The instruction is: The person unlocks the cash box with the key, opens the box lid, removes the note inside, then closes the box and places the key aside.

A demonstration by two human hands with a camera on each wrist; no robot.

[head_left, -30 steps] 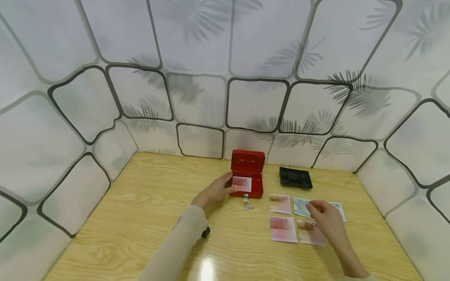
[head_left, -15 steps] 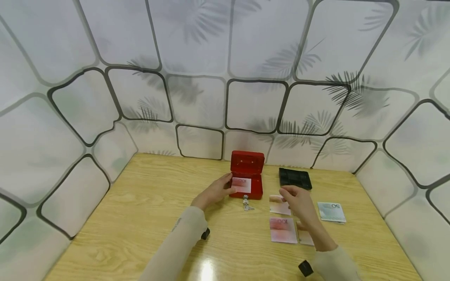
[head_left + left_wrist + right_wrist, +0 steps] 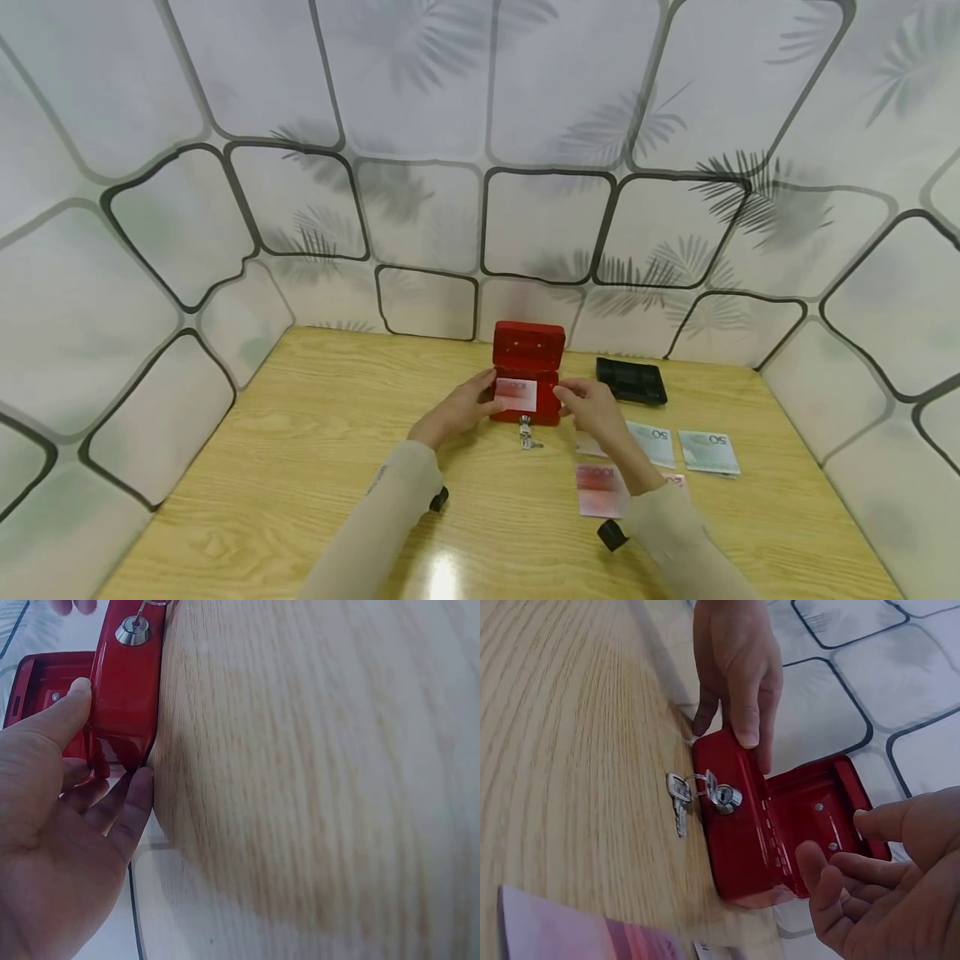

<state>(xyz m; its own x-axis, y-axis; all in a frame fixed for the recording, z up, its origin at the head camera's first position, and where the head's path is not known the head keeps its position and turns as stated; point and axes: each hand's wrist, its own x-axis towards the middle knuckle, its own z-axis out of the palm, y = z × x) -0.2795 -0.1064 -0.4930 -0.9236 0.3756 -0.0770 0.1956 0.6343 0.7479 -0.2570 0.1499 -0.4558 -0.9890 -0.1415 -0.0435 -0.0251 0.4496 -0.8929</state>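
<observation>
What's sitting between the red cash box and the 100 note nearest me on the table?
In the head view, the keys hanging from the lock of the red cash box lie there on bare wood; the 100 note is apart from them.

A light wooden table (image 3: pixel 300 433) carries an open red cash box (image 3: pixel 528 385) at its far middle, keys (image 3: pixel 527 435) hanging from its front lock onto the wood. A black tray (image 3: pixel 630 380) lies just right of it. Banknotes (image 3: pixel 600 490) are spread flat nearer, toward the right.
</observation>
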